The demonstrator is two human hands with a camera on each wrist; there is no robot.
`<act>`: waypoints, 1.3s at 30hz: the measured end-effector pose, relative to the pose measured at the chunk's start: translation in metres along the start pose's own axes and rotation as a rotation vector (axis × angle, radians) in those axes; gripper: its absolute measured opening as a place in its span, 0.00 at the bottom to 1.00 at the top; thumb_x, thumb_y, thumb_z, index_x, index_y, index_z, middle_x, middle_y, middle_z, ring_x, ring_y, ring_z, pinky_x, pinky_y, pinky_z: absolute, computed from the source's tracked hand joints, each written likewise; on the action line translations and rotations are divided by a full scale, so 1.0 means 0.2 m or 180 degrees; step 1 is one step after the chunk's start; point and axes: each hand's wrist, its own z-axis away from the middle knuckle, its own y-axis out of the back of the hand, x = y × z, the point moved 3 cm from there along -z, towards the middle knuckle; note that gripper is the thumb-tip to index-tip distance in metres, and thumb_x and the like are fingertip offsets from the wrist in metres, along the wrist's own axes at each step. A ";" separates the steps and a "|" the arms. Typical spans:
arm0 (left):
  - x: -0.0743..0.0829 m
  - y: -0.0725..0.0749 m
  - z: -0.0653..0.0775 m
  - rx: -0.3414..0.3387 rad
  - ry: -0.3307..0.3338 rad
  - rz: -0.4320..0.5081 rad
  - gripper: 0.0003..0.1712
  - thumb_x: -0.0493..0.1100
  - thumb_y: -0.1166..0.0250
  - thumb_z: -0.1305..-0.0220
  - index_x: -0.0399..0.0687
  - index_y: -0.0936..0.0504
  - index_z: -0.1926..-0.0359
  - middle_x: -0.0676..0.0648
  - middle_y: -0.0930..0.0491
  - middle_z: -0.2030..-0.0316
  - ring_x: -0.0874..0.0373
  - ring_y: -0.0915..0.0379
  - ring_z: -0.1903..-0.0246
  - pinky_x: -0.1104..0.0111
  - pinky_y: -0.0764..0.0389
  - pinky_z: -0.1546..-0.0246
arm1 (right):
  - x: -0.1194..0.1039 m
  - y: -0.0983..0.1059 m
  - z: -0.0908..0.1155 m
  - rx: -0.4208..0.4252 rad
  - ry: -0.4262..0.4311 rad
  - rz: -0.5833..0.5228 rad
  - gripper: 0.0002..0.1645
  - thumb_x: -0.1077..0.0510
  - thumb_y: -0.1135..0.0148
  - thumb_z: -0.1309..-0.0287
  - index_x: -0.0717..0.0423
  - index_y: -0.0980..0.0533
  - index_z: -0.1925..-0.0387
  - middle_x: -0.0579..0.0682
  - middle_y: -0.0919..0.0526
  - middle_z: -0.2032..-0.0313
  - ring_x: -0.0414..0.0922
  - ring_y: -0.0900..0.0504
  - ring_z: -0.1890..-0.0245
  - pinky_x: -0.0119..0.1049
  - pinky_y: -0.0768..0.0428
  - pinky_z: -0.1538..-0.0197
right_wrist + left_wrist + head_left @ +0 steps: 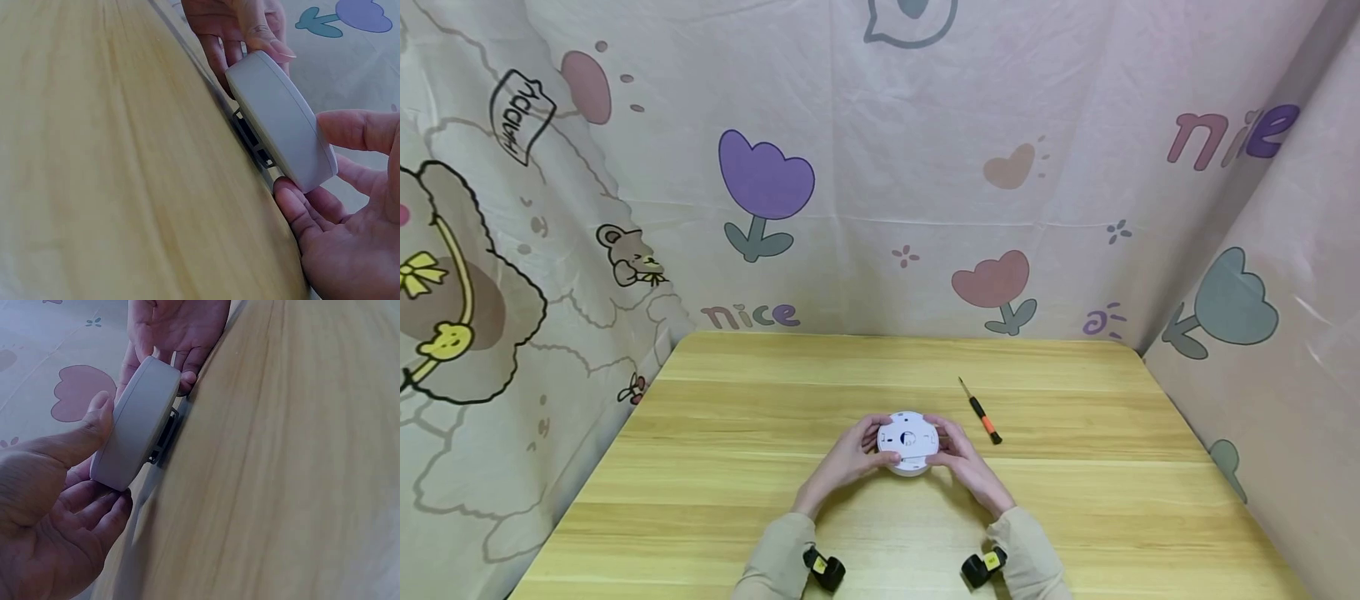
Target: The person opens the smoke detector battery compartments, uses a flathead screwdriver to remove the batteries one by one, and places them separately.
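A white round smoke detector (916, 451) is held up near the middle of the wooden table, its slotted back plate facing the head camera. On its left edge my left hand (852, 454) grips it, thumb on the back plate and fingers curled beneath. My right hand (962, 458) holds the right edge in the same way. Both wrist views show the smooth side wall of the detector (137, 425) and a dark vented part (253, 139) sticking out of its underside, close over the tabletop.
A small screwdriver (979, 412) with a black and orange handle lies on the table (737, 433), beyond my right hand. Printed fabric (865, 167) hangs behind the table and along both sides. Each sleeved wrist carries a black camera (827, 571).
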 end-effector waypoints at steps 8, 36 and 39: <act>0.00 0.01 0.00 -0.0060 0.0013 -0.0048 0.40 0.46 0.25 0.43 0.34 0.31 0.34 0.30 0.32 0.32 0.33 0.36 0.30 0.47 0.34 0.27 | -0.01 0.00 0.00 -0.0041 0.0053 -0.0019 0.42 0.65 0.38 0.40 0.59 0.40 0.26 0.66 0.40 0.34 0.48 0.27 0.45 0.27 0.25 0.42; 0.03 0.00 -0.02 -0.0086 -0.0009 -0.0017 0.39 0.40 0.23 0.46 0.33 0.29 0.36 0.29 0.28 0.35 0.34 0.32 0.32 0.47 0.31 0.29 | -0.05 0.09 -0.07 -0.0546 0.0092 0.0278 0.45 0.61 0.26 0.48 0.58 0.35 0.29 0.67 0.25 0.38 0.43 0.17 0.52 0.31 0.18 0.48; 0.03 0.00 -0.02 -0.0106 -0.0001 -0.0024 0.39 0.40 0.23 0.46 0.33 0.29 0.37 0.29 0.28 0.35 0.34 0.32 0.32 0.47 0.31 0.29 | -0.05 0.10 -0.08 -0.0604 0.0165 0.0274 0.44 0.63 0.26 0.48 0.60 0.34 0.31 0.68 0.27 0.39 0.44 0.16 0.55 0.31 0.16 0.50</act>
